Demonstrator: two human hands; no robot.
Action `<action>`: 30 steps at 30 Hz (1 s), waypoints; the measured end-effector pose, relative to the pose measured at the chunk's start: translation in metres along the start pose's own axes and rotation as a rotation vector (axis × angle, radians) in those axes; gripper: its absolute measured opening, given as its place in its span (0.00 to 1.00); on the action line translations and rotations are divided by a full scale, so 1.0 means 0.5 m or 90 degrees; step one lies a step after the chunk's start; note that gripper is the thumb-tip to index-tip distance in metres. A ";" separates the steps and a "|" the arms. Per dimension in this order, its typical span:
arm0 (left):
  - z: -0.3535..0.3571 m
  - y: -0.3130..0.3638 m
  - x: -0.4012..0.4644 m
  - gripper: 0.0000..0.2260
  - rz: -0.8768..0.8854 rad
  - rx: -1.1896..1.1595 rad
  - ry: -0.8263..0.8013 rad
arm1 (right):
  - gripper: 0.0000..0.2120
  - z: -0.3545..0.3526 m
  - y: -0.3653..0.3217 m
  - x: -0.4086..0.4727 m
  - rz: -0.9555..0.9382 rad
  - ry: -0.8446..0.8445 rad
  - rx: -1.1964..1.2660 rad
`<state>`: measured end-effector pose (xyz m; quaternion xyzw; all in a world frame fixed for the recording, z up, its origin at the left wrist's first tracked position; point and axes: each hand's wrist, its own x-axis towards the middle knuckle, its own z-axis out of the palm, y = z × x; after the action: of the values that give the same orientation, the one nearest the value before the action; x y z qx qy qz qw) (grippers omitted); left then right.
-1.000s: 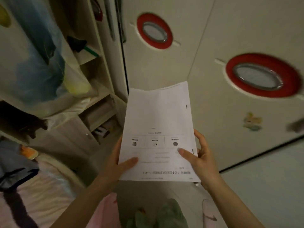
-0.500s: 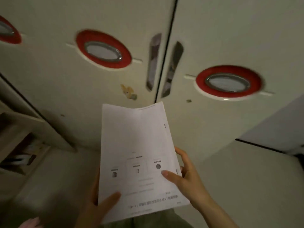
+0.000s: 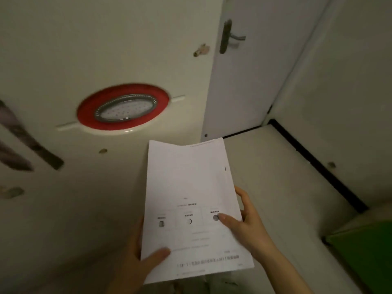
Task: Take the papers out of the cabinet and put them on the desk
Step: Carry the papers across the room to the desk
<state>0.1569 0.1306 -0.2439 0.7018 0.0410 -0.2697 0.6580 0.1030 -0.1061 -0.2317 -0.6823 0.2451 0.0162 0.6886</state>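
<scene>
A thin stack of white printed papers is held upright in front of me, text upside down, low in the middle of the view. My left hand grips its lower left corner with the thumb on the front. My right hand holds the right edge, thumb pressed on the sheet. Behind the papers stands a closed cream cabinet door with a red oval ring. No desk is in view.
A white room door with a lever handle is shut at upper right. Pale floor with a dark skirting line runs along the right wall. A green object sits at the lower right edge.
The view has swung to the right: the open shelves and the cabinet doors slid off to the left, and the room door and floor came in. Both hands kept hold of the papers.
</scene>
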 end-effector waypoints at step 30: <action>1.231 0.121 0.291 0.31 0.099 0.194 -0.697 | 0.29 -1.021 0.125 -0.116 -0.046 0.594 0.318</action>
<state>0.1060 -0.5029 -0.2452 0.5475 -0.3972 -0.5476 0.4925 -0.1314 -0.5672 -0.2428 -0.4403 0.4978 -0.3717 0.6482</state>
